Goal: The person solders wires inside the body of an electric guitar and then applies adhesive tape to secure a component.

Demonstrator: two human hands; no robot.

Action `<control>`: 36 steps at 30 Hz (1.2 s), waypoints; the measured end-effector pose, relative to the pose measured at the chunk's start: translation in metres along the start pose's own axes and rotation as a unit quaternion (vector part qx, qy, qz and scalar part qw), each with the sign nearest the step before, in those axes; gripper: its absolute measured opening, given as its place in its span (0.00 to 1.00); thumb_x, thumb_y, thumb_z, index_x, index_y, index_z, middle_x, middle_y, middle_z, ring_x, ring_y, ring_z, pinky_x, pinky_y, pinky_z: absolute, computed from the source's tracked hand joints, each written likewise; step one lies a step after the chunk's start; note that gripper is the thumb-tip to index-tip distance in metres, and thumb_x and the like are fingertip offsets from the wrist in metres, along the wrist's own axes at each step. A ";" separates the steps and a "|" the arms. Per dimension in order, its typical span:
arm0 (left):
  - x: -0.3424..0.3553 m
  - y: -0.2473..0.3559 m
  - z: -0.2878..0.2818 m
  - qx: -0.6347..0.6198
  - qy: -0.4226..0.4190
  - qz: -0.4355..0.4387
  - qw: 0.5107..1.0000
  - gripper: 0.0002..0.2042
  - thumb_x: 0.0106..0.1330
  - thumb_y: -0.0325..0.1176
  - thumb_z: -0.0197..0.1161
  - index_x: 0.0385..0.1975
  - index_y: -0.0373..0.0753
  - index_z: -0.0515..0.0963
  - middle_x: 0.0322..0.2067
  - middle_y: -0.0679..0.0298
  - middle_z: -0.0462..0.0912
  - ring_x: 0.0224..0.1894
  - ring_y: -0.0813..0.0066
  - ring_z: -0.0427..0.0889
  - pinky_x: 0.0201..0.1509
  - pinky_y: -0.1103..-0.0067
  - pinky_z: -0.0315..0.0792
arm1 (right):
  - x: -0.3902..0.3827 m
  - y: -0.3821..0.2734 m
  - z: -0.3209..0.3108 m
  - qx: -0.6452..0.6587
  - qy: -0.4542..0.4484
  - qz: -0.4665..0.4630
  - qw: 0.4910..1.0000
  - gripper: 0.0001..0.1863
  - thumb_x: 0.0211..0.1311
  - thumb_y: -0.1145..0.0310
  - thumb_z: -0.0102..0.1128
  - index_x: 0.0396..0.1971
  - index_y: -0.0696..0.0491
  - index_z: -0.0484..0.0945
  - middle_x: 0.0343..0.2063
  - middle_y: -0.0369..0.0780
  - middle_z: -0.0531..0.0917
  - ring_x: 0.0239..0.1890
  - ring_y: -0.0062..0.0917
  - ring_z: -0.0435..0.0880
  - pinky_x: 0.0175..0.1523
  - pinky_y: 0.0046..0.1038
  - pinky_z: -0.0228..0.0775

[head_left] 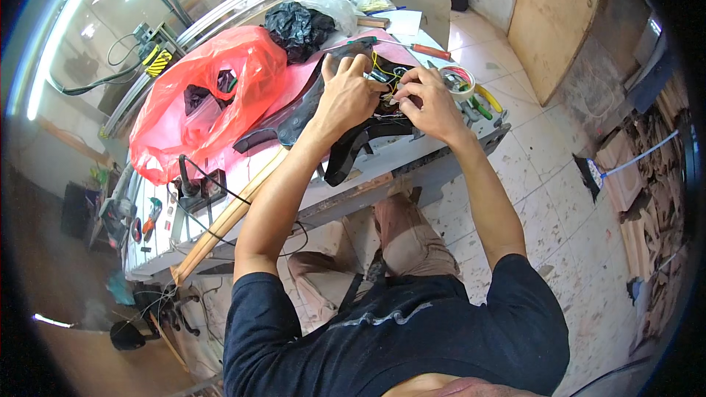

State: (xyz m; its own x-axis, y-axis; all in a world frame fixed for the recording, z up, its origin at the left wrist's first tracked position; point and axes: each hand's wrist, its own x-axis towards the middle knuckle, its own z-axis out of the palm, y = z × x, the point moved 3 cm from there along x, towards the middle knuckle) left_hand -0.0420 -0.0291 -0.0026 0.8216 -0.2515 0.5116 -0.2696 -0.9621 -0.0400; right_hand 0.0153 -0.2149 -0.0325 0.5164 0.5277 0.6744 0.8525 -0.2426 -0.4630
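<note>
A black plastic housing [351, 148] with curved arms lies at the table's near edge, its inside exposed. Thin wires [384, 65], some yellow and some black, come out of its middle. My left hand [347, 95] rests over the housing's left part, fingers bent and thumb pointing to the wires. From the right, my right hand [431, 106] reaches in with thumb and fingertips pinched together near the wires. What either set of fingertips grips is too small and partly hidden.
A red plastic bag [254, 66] and a black bag [298, 23] lie on the table at left and back. A screwdriver [430, 51], a tape roll [460, 79] and pliers [488, 98] lie around the right hand. A wooden strip [228, 217] and black cable cross the front left.
</note>
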 end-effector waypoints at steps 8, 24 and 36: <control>0.004 -0.005 -0.011 -0.003 -0.022 0.084 0.996 0.09 0.57 0.35 0.68 0.35 0.54 0.91 0.49 0.62 0.74 0.62 0.61 0.71 0.76 0.47 0.49 | -0.006 -0.004 0.000 -0.004 -0.020 0.006 1.000 0.06 0.56 0.74 0.65 0.33 0.55 0.88 0.47 0.41 0.80 0.58 0.39 0.75 0.66 0.39 0.67; -0.009 -0.003 -0.006 -0.037 -0.021 0.019 0.999 0.10 0.57 0.38 0.67 0.36 0.49 0.90 0.49 0.59 0.74 0.61 0.57 0.71 0.75 0.44 0.48 | -0.014 -0.037 -0.006 -0.195 -0.085 -0.088 0.973 0.16 0.60 0.67 0.62 0.47 0.53 0.87 0.53 0.42 0.79 0.59 0.37 0.74 0.63 0.42 0.68; 0.006 0.012 -0.001 -0.004 -0.005 -0.002 1.000 0.09 0.61 0.42 0.69 0.31 0.45 0.90 0.46 0.63 0.75 0.59 0.60 0.73 0.71 0.37 0.51 | -0.030 -0.026 -0.014 -0.168 -0.045 -0.096 0.980 0.23 0.69 0.52 0.62 0.53 0.53 0.87 0.54 0.45 0.80 0.56 0.38 0.74 0.64 0.40 0.66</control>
State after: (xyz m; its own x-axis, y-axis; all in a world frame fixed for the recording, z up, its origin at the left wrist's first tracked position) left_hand -0.0408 -0.0420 0.0012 0.8272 -0.2485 0.5039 -0.2706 -0.9622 -0.0303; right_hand -0.0214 -0.2359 -0.0323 0.3470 0.6558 0.6705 0.9195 -0.3785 -0.1056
